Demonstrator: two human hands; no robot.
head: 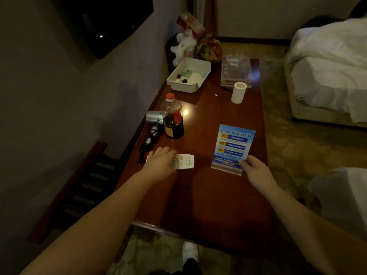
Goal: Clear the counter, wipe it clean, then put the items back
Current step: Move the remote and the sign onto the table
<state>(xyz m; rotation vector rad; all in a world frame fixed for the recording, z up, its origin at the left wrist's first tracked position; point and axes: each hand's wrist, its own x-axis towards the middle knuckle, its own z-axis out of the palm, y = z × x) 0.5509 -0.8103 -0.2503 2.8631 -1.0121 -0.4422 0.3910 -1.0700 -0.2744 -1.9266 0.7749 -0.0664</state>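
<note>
A dark red wooden counter [208, 195] runs away from me along the wall. My left hand [160, 165] lies over the left half of a white remote control [183, 161], fingers curled around it. My right hand [256, 171] pinches the lower right corner of a blue sign in a clear stand [233, 145]. Behind the remote stand a bottle of dark liquid with a red cap [172, 118] and a silver hair dryer [154, 118] with its black cord. Farther back are a white paper roll [238, 92] and a white tray [188, 75] holding small toiletries.
A clear plastic tray with a glass dish [236, 70] sits at the far end, with bags [208, 46] beyond it. A black TV [107, 22] hangs on the left wall. A slatted luggage rack [83, 185] stands at the left, a bed [329, 66] at the right.
</note>
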